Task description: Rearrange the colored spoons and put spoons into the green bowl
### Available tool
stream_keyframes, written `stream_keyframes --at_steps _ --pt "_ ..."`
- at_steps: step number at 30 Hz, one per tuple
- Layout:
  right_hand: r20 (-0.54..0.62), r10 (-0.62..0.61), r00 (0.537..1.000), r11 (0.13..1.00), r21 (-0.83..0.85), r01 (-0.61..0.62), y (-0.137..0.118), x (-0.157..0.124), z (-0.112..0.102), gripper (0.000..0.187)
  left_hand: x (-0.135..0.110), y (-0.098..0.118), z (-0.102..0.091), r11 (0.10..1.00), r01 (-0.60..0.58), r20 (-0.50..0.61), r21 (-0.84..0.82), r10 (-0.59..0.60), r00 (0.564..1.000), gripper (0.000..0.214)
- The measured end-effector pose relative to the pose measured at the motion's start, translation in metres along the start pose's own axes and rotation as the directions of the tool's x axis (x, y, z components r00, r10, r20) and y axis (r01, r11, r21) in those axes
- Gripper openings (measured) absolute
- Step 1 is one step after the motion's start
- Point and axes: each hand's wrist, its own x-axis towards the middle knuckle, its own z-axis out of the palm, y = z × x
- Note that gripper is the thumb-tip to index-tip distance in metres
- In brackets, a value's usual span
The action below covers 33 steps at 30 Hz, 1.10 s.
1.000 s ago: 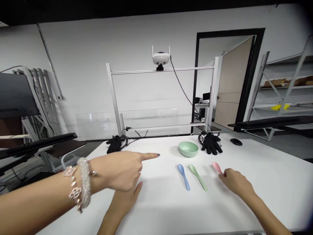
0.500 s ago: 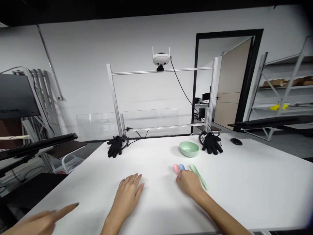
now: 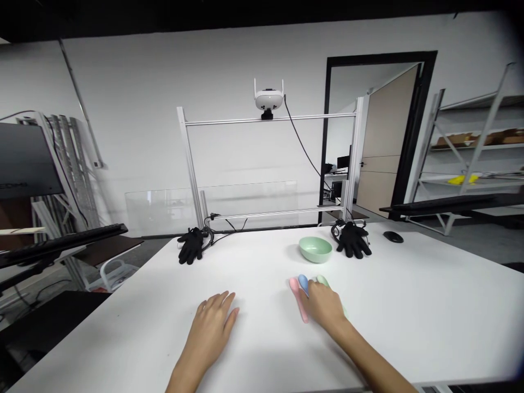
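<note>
My left hand (image 3: 210, 327) lies palm down on the white table (image 3: 254, 349), fingers stretched, holding nothing. Farther right, my right hand (image 3: 325, 304) is curled down over the blue spoon (image 3: 303, 282), whose bowl end sticks out past the fingers. The grip itself is hidden under the hand. Just left of that hand lies a pink spoon (image 3: 298, 299), fully in sight. A light green spoon (image 3: 322, 280) lies to its right, mostly covered by the hand. Beyond the spoons stands a green bowl (image 3: 315, 250).
Black gloves with cables lie at the back, one on the left (image 3: 191, 245) and one on the right (image 3: 352, 240). A black mouse (image 3: 393, 237) is at the far right. Behind the table stands a metal frame (image 3: 270, 121) carrying a white camera device (image 3: 269, 99).
My right hand has shifted slightly right, uncovering the pink spoon and covering more of the green one. Another person's pointing hand at the lower left has gone from view.
</note>
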Motion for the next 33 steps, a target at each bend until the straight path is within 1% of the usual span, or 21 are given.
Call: stream_keyframes --at_steps 1,3,5,7,11,14,17,20,23,25,28,31,33 --pt "0.0 0.021 1.0 1.0 -0.002 -0.021 0.004 0.002 -0.002 0.045 0.0 0.0 0.0 1.0 -0.001 0.0 0.0 0.001 1.0 0.047" --pt "0.046 0.048 0.998 0.999 -0.015 -0.047 0.011 0.007 -0.003 0.04 0.0 0.0 0.001 1.0 -0.001 0.004 0.004 0.001 1.0 0.047" --pt "0.108 0.048 0.993 0.999 -0.021 -0.046 0.015 0.012 -0.001 0.034 0.0 0.0 0.0 1.0 -0.001 0.013 0.01 0.001 1.0 0.048" --pt "0.137 0.044 0.99 0.999 -0.015 -0.042 0.015 0.015 0.002 0.029 0.001 0.001 -0.001 1.0 0.002 0.024 0.019 -0.003 1.0 0.049" --pt "0.139 0.063 0.988 0.998 0.017 -0.066 0.013 0.016 0.005 0.028 0.002 0.001 -0.004 0.999 0.011 0.047 0.041 -0.013 0.999 0.05" --pt "0.122 0.077 0.99 0.994 0.062 -0.085 0.021 0.016 -0.002 0.026 0.002 0.001 -0.004 0.999 0.013 0.059 0.046 -0.016 0.998 0.051" --pt "0.106 0.132 0.986 0.987 0.077 -0.14 0.047 0.018 -0.016 0.027 0.002 0.001 -0.002 0.999 0.008 0.052 0.031 -0.009 0.999 0.05" --pt "0.07 0.226 0.971 0.973 0.024 -0.229 0.089 0.022 -0.028 0.029 0.003 0.003 -0.001 1.0 0.006 0.042 0.019 -0.007 0.999 0.049" --pt "0.072 0.281 0.957 0.96 -0.035 -0.279 0.131 0.024 -0.028 0.026 0.004 0.006 0.001 1.0 0.0 0.043 0.016 -0.001 0.999 0.049" --pt "0.081 0.303 0.949 0.952 -0.058 -0.299 0.151 0.025 -0.023 0.025 0.006 0.008 0.001 1.0 -0.005 0.045 0.01 0.005 0.999 0.049" --pt "0.094 0.321 0.943 0.947 -0.062 -0.316 0.167 0.026 -0.012 0.024 0.008 0.01 0.003 1.0 -0.005 0.047 -0.005 0.006 0.999 0.049" --pt "0.093 0.328 0.94 0.945 -0.048 -0.325 0.173 0.026 -0.006 0.025 0.008 0.01 0.005 1.0 -0.009 0.033 -0.017 0.01 0.999 0.048" --pt "0.092 0.335 0.938 0.942 -0.043 -0.332 0.173 0.023 -0.008 0.027 0.008 0.008 0.006 1.0 -0.016 0.024 -0.012 0.016 1.0 0.047"
